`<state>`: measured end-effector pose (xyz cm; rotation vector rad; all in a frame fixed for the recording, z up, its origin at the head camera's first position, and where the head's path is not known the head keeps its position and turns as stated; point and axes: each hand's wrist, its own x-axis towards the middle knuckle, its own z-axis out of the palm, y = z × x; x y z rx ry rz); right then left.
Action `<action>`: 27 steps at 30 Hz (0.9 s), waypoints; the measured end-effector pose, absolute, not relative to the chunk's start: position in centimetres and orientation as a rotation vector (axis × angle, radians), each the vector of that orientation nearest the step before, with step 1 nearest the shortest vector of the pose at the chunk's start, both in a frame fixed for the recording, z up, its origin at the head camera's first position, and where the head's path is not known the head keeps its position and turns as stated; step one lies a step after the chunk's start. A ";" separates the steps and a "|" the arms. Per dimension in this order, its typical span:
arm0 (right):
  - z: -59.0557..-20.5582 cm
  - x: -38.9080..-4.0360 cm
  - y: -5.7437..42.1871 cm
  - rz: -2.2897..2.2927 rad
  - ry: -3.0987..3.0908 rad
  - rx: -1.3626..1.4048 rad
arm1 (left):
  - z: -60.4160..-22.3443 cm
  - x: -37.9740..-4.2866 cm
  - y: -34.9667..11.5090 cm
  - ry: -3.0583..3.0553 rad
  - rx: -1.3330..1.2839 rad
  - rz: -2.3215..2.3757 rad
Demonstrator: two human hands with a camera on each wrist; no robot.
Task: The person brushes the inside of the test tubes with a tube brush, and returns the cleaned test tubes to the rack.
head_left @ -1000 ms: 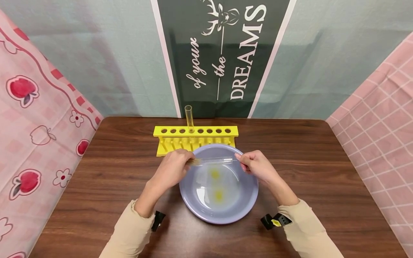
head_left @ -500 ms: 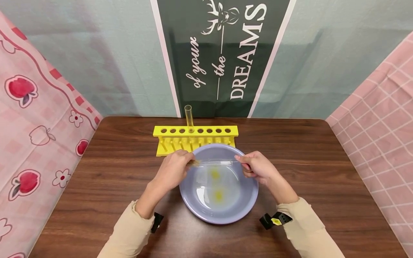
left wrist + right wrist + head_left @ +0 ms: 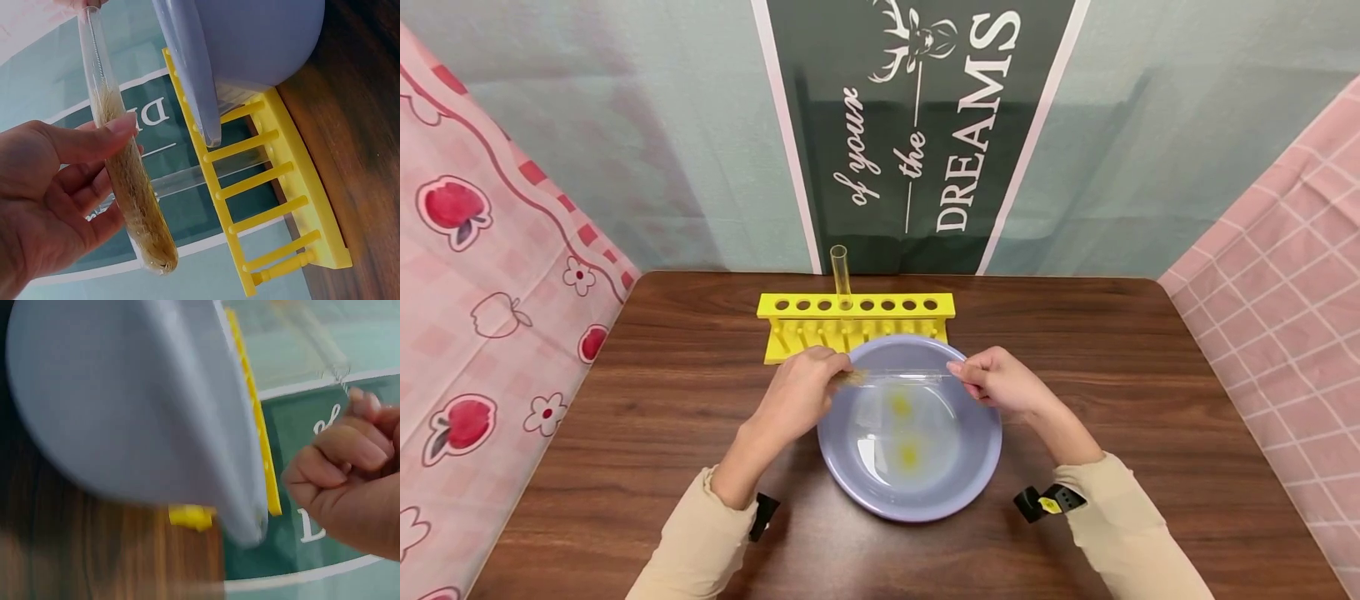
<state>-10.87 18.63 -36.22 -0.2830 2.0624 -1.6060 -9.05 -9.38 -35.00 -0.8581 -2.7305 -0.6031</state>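
Note:
A clear test tube lies nearly level over the lavender basin. My left hand grips it near its rounded end, thumb and fingers round the glass in the left wrist view. Inside the tube sits a test tube brush with tan bristles, packed down to the closed end. Its twisted wire handle leaves the tube's mouth, and my right hand pinches it between thumb and fingers. The basin holds cloudy liquid with two yellow patches.
A yellow test tube rack stands just behind the basin, which overlaps its front. One clear test tube stands upright in it. The wooden table spreads to both sides, with fabric hangings beyond its back and side edges.
My right wrist and forearm have shifted slightly right and turned a little, the fingers staying at the wire. My left hand, the basin and the rack hold their places.

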 end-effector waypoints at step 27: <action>-37.0 -9.5 19.6 -1.410 2.591 -0.612 | -35.0 -9.2 -9.5 -2.776 -0.930 -0.713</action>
